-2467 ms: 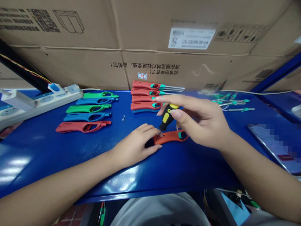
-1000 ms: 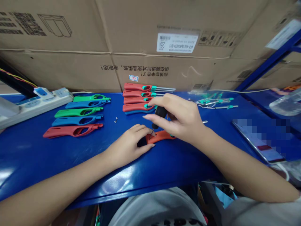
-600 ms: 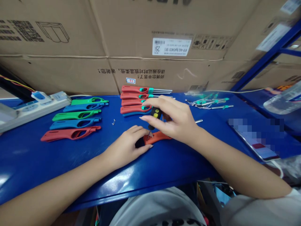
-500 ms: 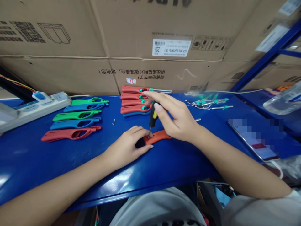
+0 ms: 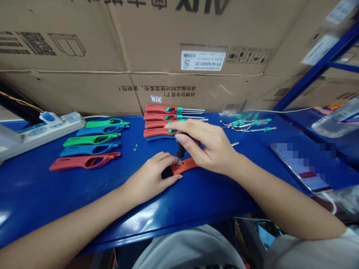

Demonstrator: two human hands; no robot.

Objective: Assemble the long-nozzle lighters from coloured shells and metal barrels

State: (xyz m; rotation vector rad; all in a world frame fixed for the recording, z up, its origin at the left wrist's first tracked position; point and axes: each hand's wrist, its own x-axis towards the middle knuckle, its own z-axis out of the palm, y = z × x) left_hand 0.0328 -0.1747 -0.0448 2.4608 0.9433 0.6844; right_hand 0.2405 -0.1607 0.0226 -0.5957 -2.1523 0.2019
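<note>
An orange lighter casing (image 5: 188, 165) lies on the blue table. My left hand (image 5: 155, 171) grips its left end between thumb and fingers. Above the casing, my right hand (image 5: 209, 147) is wrapped round a black screwdriver (image 5: 181, 150), whose shaft points down onto the casing's left end, near a hole. The right part of the casing is hidden under my right hand. Behind the hands, red lighters (image 5: 159, 133) with green triggers and metal rods are stacked in a row.
Green, blue and red casings (image 5: 84, 162) lie at the left beside a white power strip (image 5: 42, 132). Small screws (image 5: 135, 147) sit mid-table. Metal rods with green parts (image 5: 249, 125), a phone (image 5: 301, 170) and a plastic bottle (image 5: 336, 121) are at the right. Cardboard boxes (image 5: 162, 48) stand behind.
My right hand has shifted slightly lower and its fingers now cover more of the screwdriver handle. My left hand keeps its hold. The view has tilted slightly.
</note>
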